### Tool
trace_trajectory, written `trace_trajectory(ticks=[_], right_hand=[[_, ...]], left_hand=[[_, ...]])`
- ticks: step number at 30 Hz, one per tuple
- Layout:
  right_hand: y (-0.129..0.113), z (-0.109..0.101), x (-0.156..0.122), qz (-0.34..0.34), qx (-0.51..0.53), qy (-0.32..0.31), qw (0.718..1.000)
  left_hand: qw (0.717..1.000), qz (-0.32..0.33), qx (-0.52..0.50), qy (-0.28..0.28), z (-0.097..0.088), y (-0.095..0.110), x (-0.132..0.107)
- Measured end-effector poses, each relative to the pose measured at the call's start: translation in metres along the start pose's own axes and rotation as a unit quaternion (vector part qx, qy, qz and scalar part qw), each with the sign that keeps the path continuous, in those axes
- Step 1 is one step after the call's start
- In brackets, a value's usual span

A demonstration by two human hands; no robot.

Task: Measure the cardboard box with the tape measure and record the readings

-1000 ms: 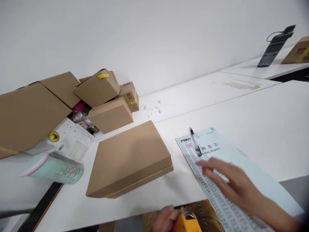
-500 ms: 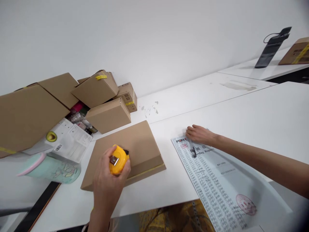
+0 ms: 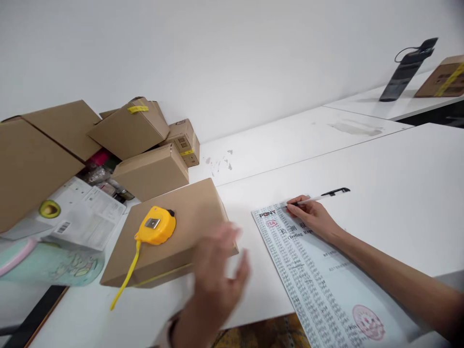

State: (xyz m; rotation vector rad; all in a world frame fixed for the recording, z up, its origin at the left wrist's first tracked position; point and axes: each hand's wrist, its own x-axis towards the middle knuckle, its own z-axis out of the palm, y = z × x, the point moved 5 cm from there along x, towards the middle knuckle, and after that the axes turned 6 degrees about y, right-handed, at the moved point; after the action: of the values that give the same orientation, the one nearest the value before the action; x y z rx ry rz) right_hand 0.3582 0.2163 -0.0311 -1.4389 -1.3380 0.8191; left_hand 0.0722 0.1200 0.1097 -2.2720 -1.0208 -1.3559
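My right hand [image 3: 310, 216] grips a pen [image 3: 328, 194] with a black clip end, its tip near the top of a printed report booklet [image 3: 322, 285] on the table. To the left, my left hand [image 3: 219, 278] is blurred by motion over the front right edge of a flat cardboard box [image 3: 195, 212]; its fingers look spread, with nothing in them. On top of that box lies a yellow tape measure [image 3: 158, 225], a short length of its tape hanging down over the box's front side.
Several cardboard boxes [image 3: 152, 171] are piled at the back left, beside a white package [image 3: 83, 212] with an avocado picture. A pale green cup [image 3: 68, 263] with a pink rim lies near it. A dark bottle [image 3: 402, 77] and another taped box [image 3: 440, 79] stand far right.
My left hand has let go of the tape measure on the box and moved right. My right hand now holds the pen in a writing grip, pointing up and right.
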Motion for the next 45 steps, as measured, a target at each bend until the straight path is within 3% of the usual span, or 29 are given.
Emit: trace_trajectory(ticks=[2,4,6,9,13,45], right_hand=[[0.005,0.001,0.001,0.005,0.001,0.016,1.000],[0.005,0.000,0.000,0.008,-0.008,0.030,0.999],[0.004,0.000,0.000,0.007,-0.023,0.029,0.999],[0.001,-0.001,0.001,-0.005,-0.024,0.017,1.000],[0.007,-0.004,0.006,0.016,-0.025,0.016,0.999],[0.001,0.001,0.003,0.025,-0.043,0.013,0.999]], left_hand=[[0.987,0.006,-0.098,-0.124,0.051,0.038,-0.016],[0.967,0.003,-0.099,-0.234,0.100,0.063,-0.032],[0.934,-0.004,-0.087,-0.347,0.138,0.075,-0.043],[0.888,-0.028,-0.084,-0.452,0.168,0.073,-0.048],[0.872,-0.035,-0.092,-0.480,0.174,0.066,-0.047],[0.882,-0.001,-0.059,-0.467,0.176,0.068,-0.047]])
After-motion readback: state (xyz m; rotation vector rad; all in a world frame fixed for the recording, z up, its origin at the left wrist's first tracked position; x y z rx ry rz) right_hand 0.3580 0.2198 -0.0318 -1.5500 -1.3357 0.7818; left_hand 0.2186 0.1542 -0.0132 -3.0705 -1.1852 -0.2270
